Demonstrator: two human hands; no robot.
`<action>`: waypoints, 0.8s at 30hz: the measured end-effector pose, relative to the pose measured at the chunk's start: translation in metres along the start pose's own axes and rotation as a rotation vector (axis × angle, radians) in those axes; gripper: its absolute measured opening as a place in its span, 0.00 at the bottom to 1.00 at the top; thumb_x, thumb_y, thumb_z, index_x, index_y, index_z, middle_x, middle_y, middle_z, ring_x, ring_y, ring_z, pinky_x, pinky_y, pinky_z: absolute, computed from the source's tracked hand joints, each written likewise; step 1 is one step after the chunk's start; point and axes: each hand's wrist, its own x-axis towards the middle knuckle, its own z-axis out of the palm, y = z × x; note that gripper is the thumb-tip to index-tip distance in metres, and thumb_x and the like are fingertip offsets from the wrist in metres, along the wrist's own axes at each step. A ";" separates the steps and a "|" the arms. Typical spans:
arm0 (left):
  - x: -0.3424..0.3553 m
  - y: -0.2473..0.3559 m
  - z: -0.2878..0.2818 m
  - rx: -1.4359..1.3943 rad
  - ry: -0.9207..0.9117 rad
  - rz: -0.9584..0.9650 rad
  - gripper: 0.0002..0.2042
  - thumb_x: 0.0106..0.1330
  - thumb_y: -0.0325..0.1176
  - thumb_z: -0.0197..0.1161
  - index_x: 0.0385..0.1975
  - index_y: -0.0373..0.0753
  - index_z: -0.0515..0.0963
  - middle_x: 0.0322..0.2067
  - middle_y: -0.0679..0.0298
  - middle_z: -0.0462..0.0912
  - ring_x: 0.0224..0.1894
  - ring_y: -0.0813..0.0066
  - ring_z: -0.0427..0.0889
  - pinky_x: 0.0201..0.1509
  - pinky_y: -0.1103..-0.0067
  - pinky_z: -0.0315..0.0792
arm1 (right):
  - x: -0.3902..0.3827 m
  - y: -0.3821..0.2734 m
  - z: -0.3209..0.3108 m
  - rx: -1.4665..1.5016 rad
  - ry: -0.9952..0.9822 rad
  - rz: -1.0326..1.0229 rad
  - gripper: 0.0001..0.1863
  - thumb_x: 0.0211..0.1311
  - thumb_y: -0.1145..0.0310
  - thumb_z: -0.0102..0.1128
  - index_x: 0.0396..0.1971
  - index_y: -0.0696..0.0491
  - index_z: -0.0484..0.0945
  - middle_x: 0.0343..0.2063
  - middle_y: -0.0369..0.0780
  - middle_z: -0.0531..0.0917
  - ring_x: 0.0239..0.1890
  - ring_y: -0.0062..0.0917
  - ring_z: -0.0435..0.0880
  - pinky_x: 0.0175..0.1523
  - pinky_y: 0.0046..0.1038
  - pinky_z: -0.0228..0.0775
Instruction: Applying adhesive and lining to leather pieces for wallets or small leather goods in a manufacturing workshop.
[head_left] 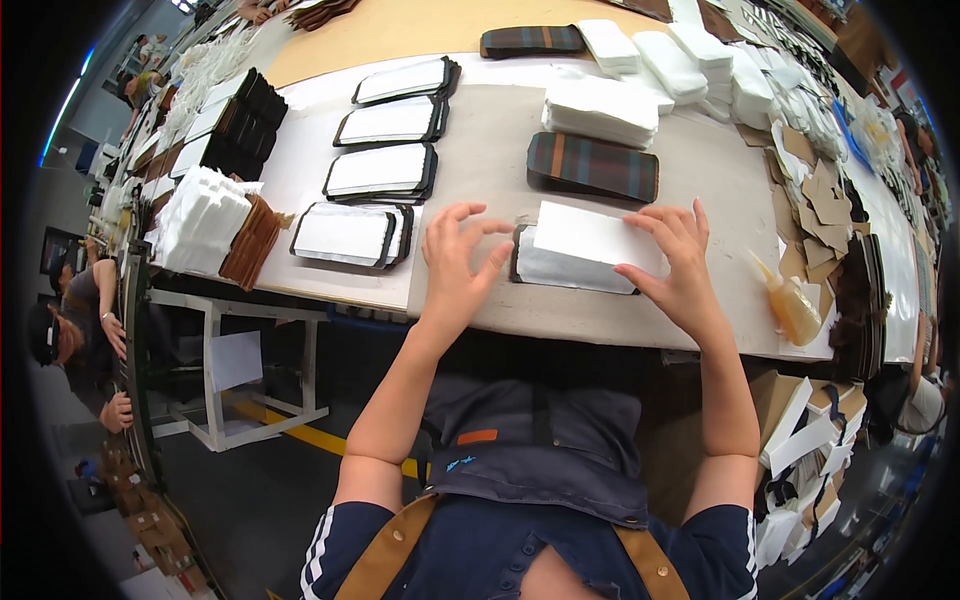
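A thin white rectangular sheet [588,234] is pinched at its right end between the thumb and fingers of my right hand [680,250]. It lies tilted over a pale rectangular panel with dark edges [565,271], covering part of it; whether the two touch all along cannot be told. My left hand [460,262] hovers by the panel's left end, fingers spread and holding nothing. Just beyond the sheet rests a stack of dark plaid panels [592,166]. Behind that stands a stack of white pads [602,110].
Several piles of white-faced, dark-edged panels [345,236] line the table's left part. White pads [200,222] and brown pieces [252,243] sit further left. To the right are an amber glue bottle [793,312] and cardboard scraps [822,205]. People work at the far left.
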 end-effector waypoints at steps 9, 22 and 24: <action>-0.013 -0.004 0.010 0.119 0.027 0.030 0.14 0.63 0.32 0.72 0.49 0.48 0.87 0.65 0.60 0.72 0.75 0.53 0.58 0.77 0.56 0.50 | 0.001 -0.003 0.014 0.068 -0.179 -0.009 0.28 0.53 0.64 0.78 0.55 0.51 0.81 0.51 0.39 0.80 0.62 0.35 0.74 0.83 0.54 0.32; -0.013 -0.001 0.010 0.136 0.037 0.048 0.13 0.62 0.31 0.72 0.47 0.46 0.86 0.63 0.55 0.72 0.74 0.49 0.58 0.77 0.54 0.50 | 0.001 -0.005 0.019 0.035 -0.199 -0.011 0.28 0.52 0.62 0.79 0.55 0.52 0.81 0.50 0.38 0.80 0.61 0.35 0.74 0.83 0.53 0.31; -0.013 -0.001 0.010 0.141 0.037 0.051 0.13 0.62 0.31 0.72 0.47 0.46 0.86 0.63 0.55 0.72 0.74 0.49 0.58 0.77 0.54 0.50 | 0.001 -0.005 0.020 0.030 -0.197 -0.014 0.28 0.52 0.62 0.79 0.55 0.52 0.81 0.50 0.38 0.80 0.61 0.35 0.74 0.83 0.53 0.31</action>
